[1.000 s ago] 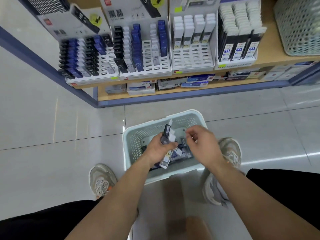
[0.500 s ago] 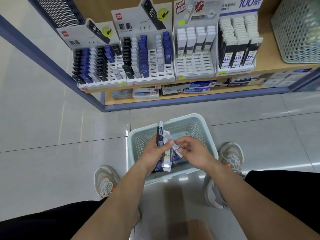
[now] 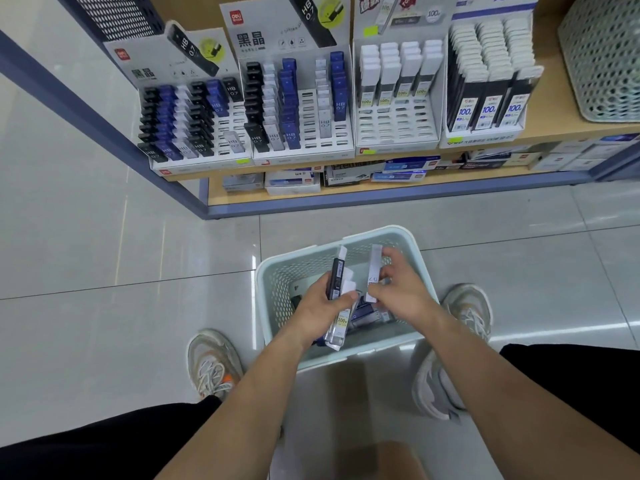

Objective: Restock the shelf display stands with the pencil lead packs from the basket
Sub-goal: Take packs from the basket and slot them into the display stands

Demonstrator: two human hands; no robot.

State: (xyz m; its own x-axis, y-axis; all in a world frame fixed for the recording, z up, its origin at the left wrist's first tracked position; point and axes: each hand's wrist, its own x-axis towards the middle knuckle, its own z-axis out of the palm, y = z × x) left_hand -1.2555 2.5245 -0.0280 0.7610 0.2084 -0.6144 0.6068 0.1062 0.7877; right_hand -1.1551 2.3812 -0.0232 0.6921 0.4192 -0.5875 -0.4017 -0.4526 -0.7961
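Observation:
A pale green basket (image 3: 268, 285) stands on the floor between my feet, with more lead packs (image 3: 369, 313) lying in its bottom. Over it, my left hand (image 3: 318, 308) grips a bunch of several lead packs (image 3: 337, 289), black and white, held roughly upright. My right hand (image 3: 398, 289) pinches one white lead pack (image 3: 374, 271) just to the right of the bunch. On the shelf ahead stand several display stands: two with black, blue and grey HB packs (image 3: 194, 123) (image 3: 294, 105), a half-empty white stand (image 3: 394, 133), and a full stand (image 3: 485, 98).
A second perforated basket (image 3: 602, 57) sits on the shelf at the far right. Flat boxes (image 3: 398, 171) lie on the lowest shelf. A blue shelf frame (image 3: 104, 133) runs diagonally at left. My shoes (image 3: 214, 365) (image 3: 460, 327) flank the basket on grey floor tiles.
My right hand has lifted a white pack out of the basket, beside the bunch in my left hand. My view has tilted slightly, bringing the shelf stands lower in the frame.

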